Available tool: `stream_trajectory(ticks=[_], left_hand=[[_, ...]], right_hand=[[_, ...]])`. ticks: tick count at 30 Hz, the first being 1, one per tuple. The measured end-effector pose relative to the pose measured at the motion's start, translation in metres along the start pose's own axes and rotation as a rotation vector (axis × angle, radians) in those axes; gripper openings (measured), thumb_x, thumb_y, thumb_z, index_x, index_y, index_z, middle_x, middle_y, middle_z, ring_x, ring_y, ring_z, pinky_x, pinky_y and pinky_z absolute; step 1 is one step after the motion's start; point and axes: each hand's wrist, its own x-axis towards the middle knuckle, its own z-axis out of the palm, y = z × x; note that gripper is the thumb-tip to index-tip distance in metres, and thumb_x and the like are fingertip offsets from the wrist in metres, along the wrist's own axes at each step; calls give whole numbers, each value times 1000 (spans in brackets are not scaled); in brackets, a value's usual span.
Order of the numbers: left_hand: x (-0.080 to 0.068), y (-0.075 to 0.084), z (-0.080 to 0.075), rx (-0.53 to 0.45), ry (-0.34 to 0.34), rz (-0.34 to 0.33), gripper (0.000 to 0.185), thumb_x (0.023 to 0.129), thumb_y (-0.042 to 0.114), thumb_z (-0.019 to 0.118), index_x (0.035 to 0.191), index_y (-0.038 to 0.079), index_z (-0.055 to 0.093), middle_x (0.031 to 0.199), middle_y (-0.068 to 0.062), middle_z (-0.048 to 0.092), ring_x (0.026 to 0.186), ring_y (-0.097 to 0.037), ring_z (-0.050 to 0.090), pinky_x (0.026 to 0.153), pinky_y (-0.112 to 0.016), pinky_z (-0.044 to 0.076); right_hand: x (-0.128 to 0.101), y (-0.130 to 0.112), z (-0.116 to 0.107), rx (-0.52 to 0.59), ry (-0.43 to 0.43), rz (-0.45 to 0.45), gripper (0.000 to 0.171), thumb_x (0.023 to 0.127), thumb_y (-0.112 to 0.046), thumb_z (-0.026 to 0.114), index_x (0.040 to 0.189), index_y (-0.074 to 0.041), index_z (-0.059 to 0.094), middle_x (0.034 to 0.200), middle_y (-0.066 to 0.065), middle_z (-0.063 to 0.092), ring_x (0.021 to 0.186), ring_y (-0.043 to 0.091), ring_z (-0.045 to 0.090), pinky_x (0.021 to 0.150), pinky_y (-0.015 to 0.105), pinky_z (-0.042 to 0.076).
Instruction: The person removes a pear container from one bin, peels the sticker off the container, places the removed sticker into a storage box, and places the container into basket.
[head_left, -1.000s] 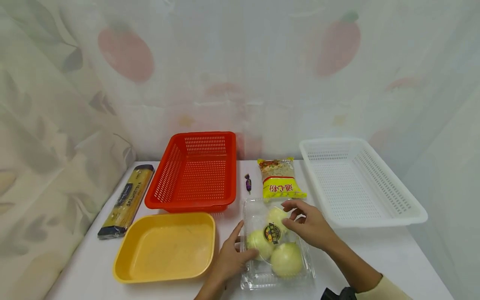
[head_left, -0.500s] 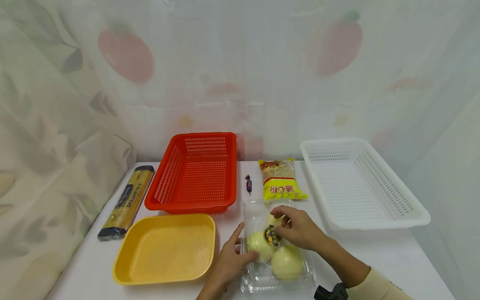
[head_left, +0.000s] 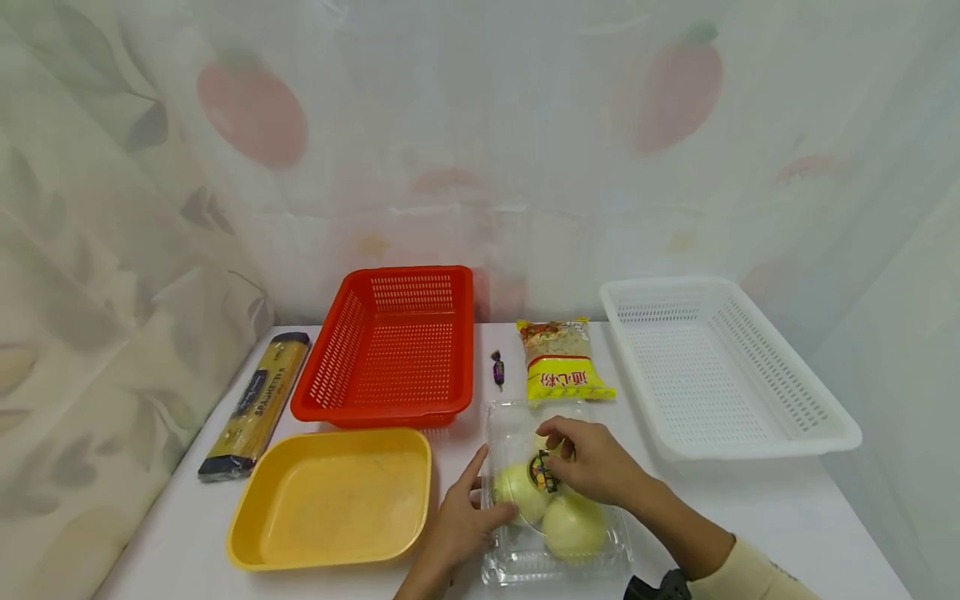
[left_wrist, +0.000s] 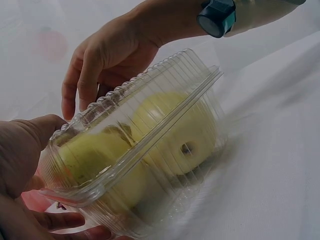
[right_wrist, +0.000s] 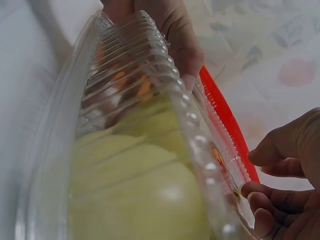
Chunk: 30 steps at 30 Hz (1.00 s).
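Cream right sleeve (head_left: 750,575), small dark marking (head_left: 784,571), dark wrist device (left_wrist: 212,21), rounded face, teal-tinted side

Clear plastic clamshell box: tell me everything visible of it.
The clear plastic clamshell box, with ribbed walls, lies apparently closed on the white-covered table, round pale-green fruits inside. A round dark label sits on its lid. The person's left hand grips its left side; their right hand is over the lid, contact unclear.
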Motion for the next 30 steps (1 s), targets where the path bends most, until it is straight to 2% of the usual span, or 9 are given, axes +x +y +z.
stream_trajectory(ticks=[4, 9, 17, 25, 30], left_hand=[[0, -1, 1, -8, -4, -4, 94, 75, 18, 79, 154, 24, 28, 126, -19, 49, 90, -27, 55, 64, -37, 52], [-2, -1, 1, 0, -4, -11, 94, 75, 19, 79, 154, 24, 28, 126, -18, 50, 91, -27, 56, 66, -38, 52], [-1, 2, 1, 34, 10, -7, 95, 74, 19, 80, 154, 25, 28, 126, -17, 50, 93, -27, 55, 68, -38, 51], [-1, 0, 0, 52, 20, 22, 94, 74, 21, 79, 153, 25, 29, 126, -17, 51, 96, -28, 55, 71, -39, 51], [-1, 1, 0, 47, 18, 8, 94, 74, 21, 80, 153, 26, 29, 127, -18, 50, 96, -28, 55, 72, -40, 51]], right_hand=[[0, -2, 0, -22, 0, 19, 28, 81, -5, 69, 109, -5, 67, 86, -5, 62, 73, 9, 56, 65, 28, 50], [-1, -7, 1, -69, 15, 42, 29, 81, -6, 70, 109, -5, 67, 92, 0, 64, 77, 13, 58, 67, 31, 50], [-4, -16, 3, -183, 25, -26, 27, 80, -4, 71, 107, -3, 68, 93, 2, 67, 79, 14, 62, 68, 31, 53], [1, -11, 5, -169, 51, 6, 25, 78, -7, 72, 103, -5, 70, 85, -3, 62, 77, 14, 59, 67, 32, 50], [6, -6, 6, -169, 34, -26, 24, 77, -5, 71, 101, -4, 70, 83, -4, 60, 76, 14, 57, 66, 31, 48]])
